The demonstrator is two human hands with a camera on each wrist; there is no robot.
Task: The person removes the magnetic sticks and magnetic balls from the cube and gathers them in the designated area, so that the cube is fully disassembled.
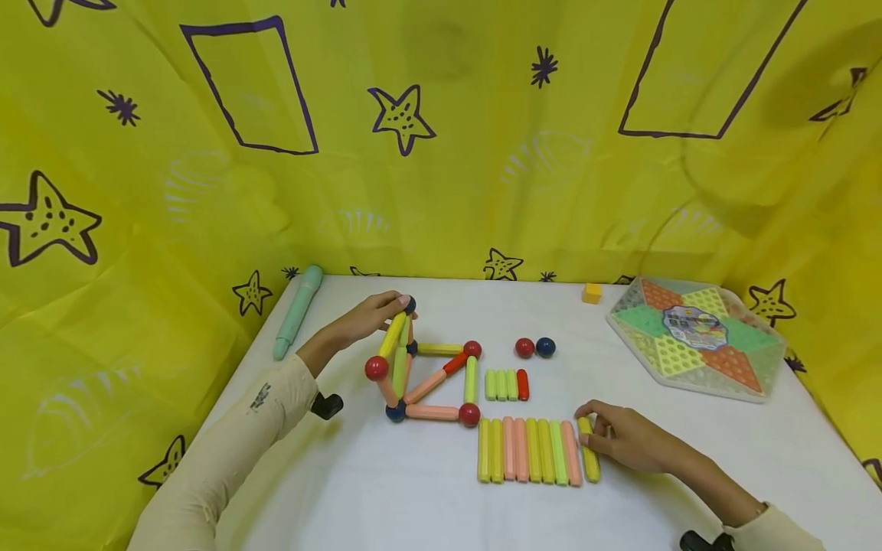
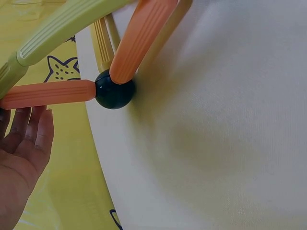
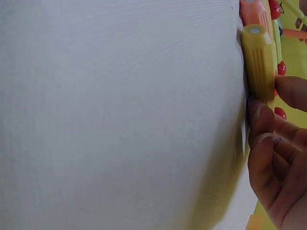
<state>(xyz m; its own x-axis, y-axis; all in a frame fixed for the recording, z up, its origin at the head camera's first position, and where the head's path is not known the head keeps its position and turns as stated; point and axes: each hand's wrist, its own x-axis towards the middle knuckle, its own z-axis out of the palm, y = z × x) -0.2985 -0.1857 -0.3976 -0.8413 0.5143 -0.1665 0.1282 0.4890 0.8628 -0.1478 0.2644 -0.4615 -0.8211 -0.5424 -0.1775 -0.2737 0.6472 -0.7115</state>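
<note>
A frame of magnetic sticks and balls [image 1: 432,413] stands left of the middle of the table, with red and dark blue balls at its corners. My left hand [image 1: 368,315] holds its raised top corner, fingertips at a dark blue ball [image 1: 410,304]. In the left wrist view, the fingers lie by an orange stick [image 2: 53,93] that meets another dark blue ball [image 2: 115,90]. Between thumb and fingers my right hand [image 1: 630,438] pinches a yellow magnetic stick [image 1: 589,451], at the right end of a row of yellow, pink and green sticks [image 1: 529,451].
Behind the row lie several short sticks [image 1: 506,385], green and red. A loose red ball [image 1: 525,348] and blue ball [image 1: 546,347] sit farther back. A hexagonal game board [image 1: 696,337] and small yellow cube [image 1: 592,293] are at the back right, a green tube [image 1: 298,312] at the left edge.
</note>
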